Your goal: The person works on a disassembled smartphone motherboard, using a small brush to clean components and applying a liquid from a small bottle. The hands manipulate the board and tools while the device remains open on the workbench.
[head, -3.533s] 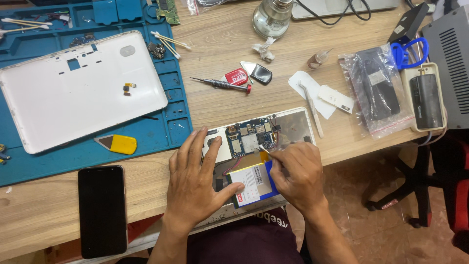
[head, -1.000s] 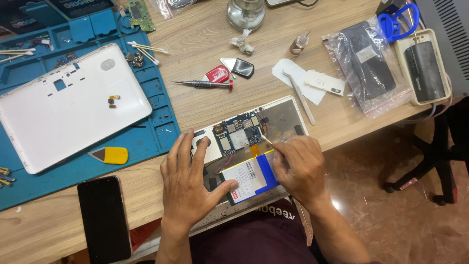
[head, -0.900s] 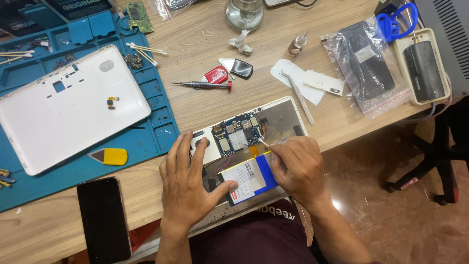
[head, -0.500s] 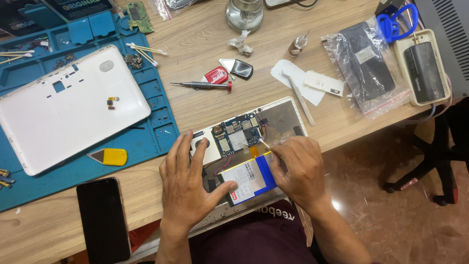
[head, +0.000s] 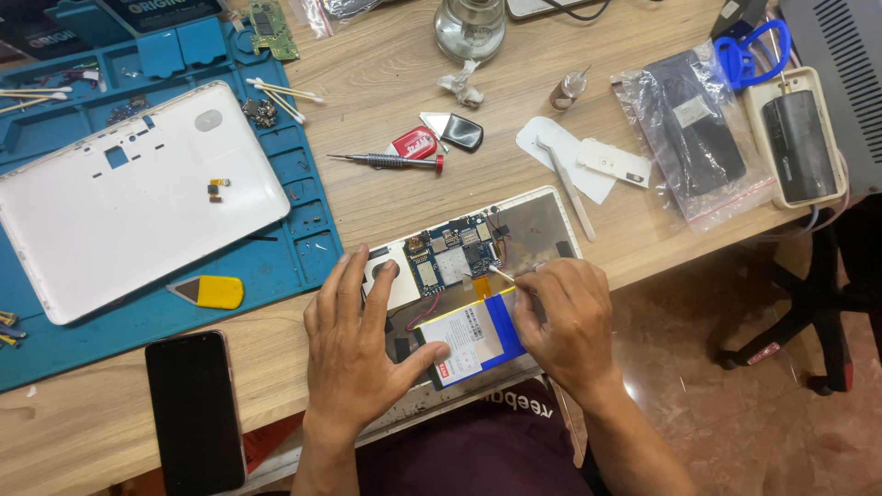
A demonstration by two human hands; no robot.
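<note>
An opened tablet (head: pixel 542 220) lies at the table's near edge, its blue circuit board (head: pixel 450 257) exposed. My left hand (head: pixel 358 349) lies flat on the tablet's left part, thumb pressing the white and blue battery (head: pixel 473 335). My right hand (head: pixel 560 321) rests on the battery's right side and pinches a thin stick tool (head: pixel 499 273), whose tip touches the board's lower edge by an orange ribbon.
The white tablet back cover (head: pixel 129 197) lies on a blue repair mat (head: pixel 303 230) with a yellow pry pick (head: pixel 211 292). A black phone (head: pixel 193 409) lies near left. A screwdriver (head: pixel 386 162), tweezers (head: pixel 570 188), bagged parts (head: pixel 698 138), glass jar (head: pixel 469 28) and cotton swabs (head: pixel 285 92) sit behind.
Both hands have stayed on the tablet and battery. The right hand's stick tip shifted only slightly at the board's edge.
</note>
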